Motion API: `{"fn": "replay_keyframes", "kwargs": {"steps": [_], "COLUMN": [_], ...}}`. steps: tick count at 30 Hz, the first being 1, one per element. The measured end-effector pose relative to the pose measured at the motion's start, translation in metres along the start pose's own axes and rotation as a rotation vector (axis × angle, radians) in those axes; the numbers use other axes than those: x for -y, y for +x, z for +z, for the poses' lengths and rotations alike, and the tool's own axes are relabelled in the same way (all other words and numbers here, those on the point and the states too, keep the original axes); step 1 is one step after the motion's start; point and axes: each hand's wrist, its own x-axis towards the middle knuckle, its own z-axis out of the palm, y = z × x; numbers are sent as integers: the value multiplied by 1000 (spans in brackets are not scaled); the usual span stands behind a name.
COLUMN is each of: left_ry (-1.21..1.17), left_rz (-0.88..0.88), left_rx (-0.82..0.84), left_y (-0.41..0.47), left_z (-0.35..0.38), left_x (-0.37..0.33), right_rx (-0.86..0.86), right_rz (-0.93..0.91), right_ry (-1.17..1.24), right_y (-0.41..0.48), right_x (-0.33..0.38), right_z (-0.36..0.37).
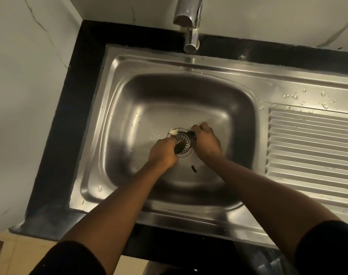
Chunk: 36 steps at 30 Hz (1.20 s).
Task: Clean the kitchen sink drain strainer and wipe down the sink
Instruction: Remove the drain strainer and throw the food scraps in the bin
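The round metal drain strainer (183, 141) sits in the bottom of the stainless steel sink (149, 100). My left hand (162, 152) is at the strainer's near left edge and pinches a dark scrap of debris there. At the strainer's right rim, my right hand (205, 142) curls its fingers round another dark piece. A small white scrap (173, 132) lies on the strainer's far left rim. One more dark scrap (194, 168) lies on the basin floor just in front of the strainer.
A chrome tap (190, 22) hangs over the back of the basin. The ribbed draining board (312, 147) stretches to the right, with water drops near its top. A black counter edge (69, 116) frames the sink, with a pale wall on the left.
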Motion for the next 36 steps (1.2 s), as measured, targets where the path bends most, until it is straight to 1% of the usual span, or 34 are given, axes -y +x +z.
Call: {"fn": "replay_keyframes", "kwargs": {"steps": [4,6,10,13,16,18,20,24,27,29,31,33,35,36], "left_ry": [191,259,352,366,299,223,79,-420,-766,-945,-1056,-1113,-1094,-1069], "left_rz": [64,98,256,319,343,337,287,136,-10,-72,-113,-125,-91,-58], "left_rx": [61,54,-6,-58,-100,-124,-143,-133,-100,-76,-47,-23,-30,-37], "left_y": [2,1,1,2,4,6,8,4,-1,-5,-8,-12,-16,-18], "left_z": [7,7,4,2,2,1,-1,-13,-26,-34,-39,-41,-42,-43], "left_x": [7,11,12,12,15,18,20,15,9,6,4,1,1,0], "right_rx": [-18,-14,-22,-25,-37,-31,-33,-34,-27,-31,-4,34,45,55], "right_rz": [-34,-41,-58,-56,-60,-51,-23,13,49,59,147,305,461,531], "right_ry": [-32,-30,-21,32,95,143,202,314,374,440,603,830,1064,1144], "right_y": [-3,-4,-11,-17,-22,-25,-27,-31,-31,-31,-32,-33,-33,-32], "right_x": [0,0,1,1,0,0,0,-1,1,3,6,9,12,13], "right_z": [-5,-7,-8,-5,0,3,5,5,-2,-8,-14,-17,-22,-26]}}
